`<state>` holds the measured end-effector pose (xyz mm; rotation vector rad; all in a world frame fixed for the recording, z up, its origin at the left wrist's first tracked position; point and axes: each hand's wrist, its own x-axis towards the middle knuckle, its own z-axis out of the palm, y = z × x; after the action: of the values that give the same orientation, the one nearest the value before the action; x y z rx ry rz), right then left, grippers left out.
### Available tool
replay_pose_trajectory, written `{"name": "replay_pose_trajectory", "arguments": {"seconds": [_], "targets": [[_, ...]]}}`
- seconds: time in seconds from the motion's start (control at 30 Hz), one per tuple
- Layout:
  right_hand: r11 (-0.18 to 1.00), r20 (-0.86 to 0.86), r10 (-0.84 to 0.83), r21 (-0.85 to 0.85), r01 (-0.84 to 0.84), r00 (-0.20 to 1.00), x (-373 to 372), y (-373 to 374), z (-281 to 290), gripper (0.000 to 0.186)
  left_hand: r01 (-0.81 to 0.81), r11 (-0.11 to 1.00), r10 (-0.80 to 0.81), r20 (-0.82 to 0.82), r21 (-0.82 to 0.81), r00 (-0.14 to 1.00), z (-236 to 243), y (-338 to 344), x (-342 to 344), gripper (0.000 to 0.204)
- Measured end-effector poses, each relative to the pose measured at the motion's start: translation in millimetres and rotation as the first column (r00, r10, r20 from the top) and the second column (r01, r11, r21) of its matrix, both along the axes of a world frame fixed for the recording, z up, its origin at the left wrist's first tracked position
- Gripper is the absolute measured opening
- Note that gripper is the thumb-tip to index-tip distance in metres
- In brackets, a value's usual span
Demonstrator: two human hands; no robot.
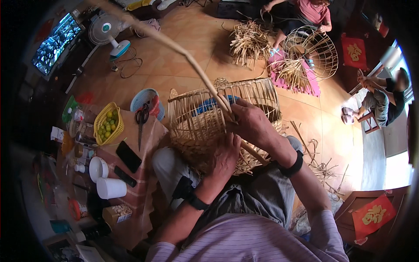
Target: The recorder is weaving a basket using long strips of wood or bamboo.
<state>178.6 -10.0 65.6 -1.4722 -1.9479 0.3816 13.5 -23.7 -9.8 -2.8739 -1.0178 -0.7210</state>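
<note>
One long brown strip (201, 73), slanting up and left over one woven basket (196, 124), set at knees (168, 163). Right grip (233, 120) closed round strip; left grip (226, 153) curled at basket's near side, cannot tell whether pinching anything. Left of basket, on one counter (142, 187): one pair of scissors (140, 130), one black phone (128, 156), two white containers (111, 188). Beyond basket: two strip bundles (249, 43), one round basket frame (321, 54).

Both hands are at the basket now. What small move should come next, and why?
Probably ease the long strip down toward the basket with the right hand, while the left hand steadies the near side. The right hand grips the strip, the left hand sits close beside it, and the strip's long end sticks out free beyond the basket.
</note>
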Motion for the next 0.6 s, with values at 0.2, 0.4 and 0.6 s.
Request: {"name": "replay_pose_trajectory", "arguments": {"seconds": [0.2,0.4,0.6], "targets": [[0.998,-0.069,0.008,0.063,-0.004,0.998,8,-8,-11,0.017,0.043,0.968,-0.013,0.122,-0.246,0.992,-2,18,-4,0.026],[0.998,0.133,-0.026,0.057,0.018,0.991,-3,-18,-26,0.018,0.068,0.757,0.375,0.518,-0.649,0.769,13,9,-20,0.037],[0.993,0.250,-0.117,0.032,0.113,0.961,-8,-30,-42,0.016,0.204,0.668,0.346,0.541,-0.716,0.767,10,21,-9,0.036]]}}
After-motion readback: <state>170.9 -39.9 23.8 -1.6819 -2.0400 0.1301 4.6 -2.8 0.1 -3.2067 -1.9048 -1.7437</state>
